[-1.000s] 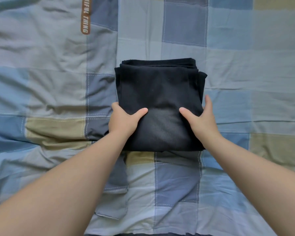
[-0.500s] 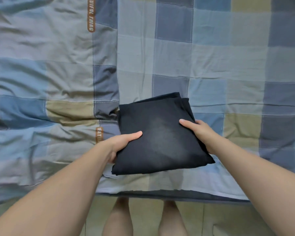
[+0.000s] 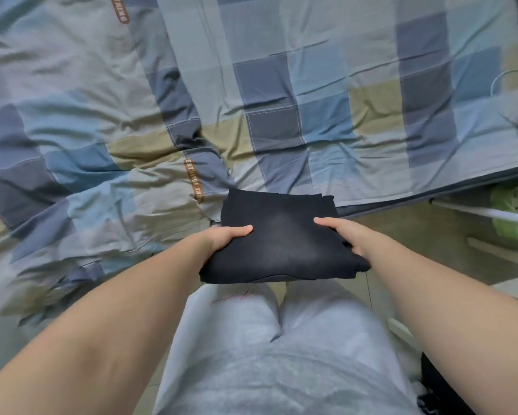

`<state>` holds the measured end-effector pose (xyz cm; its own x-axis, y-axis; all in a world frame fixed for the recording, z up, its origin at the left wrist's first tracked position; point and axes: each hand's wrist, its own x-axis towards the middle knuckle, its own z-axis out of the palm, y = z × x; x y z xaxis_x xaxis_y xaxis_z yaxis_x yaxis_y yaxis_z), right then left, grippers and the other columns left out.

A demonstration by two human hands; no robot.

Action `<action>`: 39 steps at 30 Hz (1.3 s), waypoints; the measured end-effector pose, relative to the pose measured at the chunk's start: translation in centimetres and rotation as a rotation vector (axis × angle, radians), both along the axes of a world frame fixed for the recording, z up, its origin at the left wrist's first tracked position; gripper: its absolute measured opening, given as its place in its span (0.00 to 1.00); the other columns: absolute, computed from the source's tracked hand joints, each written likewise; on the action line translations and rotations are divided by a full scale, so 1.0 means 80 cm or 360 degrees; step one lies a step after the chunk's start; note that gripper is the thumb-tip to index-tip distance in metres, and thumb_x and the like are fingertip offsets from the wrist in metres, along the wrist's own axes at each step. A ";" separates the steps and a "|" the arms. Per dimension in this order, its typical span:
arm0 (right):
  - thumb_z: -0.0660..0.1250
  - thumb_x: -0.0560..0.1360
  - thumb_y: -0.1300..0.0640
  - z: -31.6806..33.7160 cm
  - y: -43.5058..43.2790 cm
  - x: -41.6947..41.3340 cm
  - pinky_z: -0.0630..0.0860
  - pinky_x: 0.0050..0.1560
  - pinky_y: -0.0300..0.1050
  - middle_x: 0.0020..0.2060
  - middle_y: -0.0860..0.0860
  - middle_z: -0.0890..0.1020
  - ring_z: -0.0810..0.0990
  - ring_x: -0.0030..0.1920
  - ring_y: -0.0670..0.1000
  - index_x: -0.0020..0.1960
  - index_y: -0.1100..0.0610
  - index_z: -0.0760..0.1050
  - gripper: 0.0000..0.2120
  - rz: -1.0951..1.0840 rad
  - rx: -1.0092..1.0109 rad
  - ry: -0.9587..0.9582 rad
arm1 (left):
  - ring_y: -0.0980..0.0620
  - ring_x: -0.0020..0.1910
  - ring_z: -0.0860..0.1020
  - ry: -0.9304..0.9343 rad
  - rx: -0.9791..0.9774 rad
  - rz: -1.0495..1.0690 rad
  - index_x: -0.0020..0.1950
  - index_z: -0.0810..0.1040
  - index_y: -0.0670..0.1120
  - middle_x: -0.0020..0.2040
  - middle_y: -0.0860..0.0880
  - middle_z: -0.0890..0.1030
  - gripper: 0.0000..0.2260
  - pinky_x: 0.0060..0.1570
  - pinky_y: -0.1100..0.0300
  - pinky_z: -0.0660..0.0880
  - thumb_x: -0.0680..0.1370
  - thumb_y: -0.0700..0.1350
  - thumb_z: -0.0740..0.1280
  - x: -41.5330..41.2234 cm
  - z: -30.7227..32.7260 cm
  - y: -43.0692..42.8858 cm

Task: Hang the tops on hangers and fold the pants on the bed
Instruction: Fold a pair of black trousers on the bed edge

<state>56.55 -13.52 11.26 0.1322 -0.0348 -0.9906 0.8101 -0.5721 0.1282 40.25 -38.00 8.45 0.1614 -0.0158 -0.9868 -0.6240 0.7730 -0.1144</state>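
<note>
Checked bedding [image 3: 281, 85] in blues and olive, rumpled on the left, fills the top of the head view, and the bed's near edge runs off to your right above a brownish floor [image 3: 407, 223]. You've got the folded black pants [image 3: 281, 244] held in the air over that edge, in front of your grey-clad legs [image 3: 266, 354]. Your left hand [image 3: 224, 236] clamps the left side and your right hand [image 3: 341, 235] the right, thumbs on top, fingers underneath and out of sight. Watch the right corner, where loose layers poke out past your wrist. With only the two sides pinched, the stack could sag and slide open if you tilt it.
</note>
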 end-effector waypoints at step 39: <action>0.78 0.62 0.44 0.441 -0.369 0.817 0.79 0.56 0.50 0.56 0.43 0.85 0.84 0.56 0.47 0.60 0.37 0.79 0.26 -0.1907 0.2521 0.0410 | 0.62 0.53 0.82 0.0520 0.2473 -0.1394 0.57 0.80 0.65 0.54 0.61 0.85 0.20 0.50 0.63 0.78 0.67 0.61 0.78 0.715 0.413 0.132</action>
<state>121.88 -43.03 46.53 0.5873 0.7807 -0.2137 -0.0846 -0.2034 -0.9754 97.46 -27.41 41.45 0.4316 0.8858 -0.1708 0.1307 0.1259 0.9834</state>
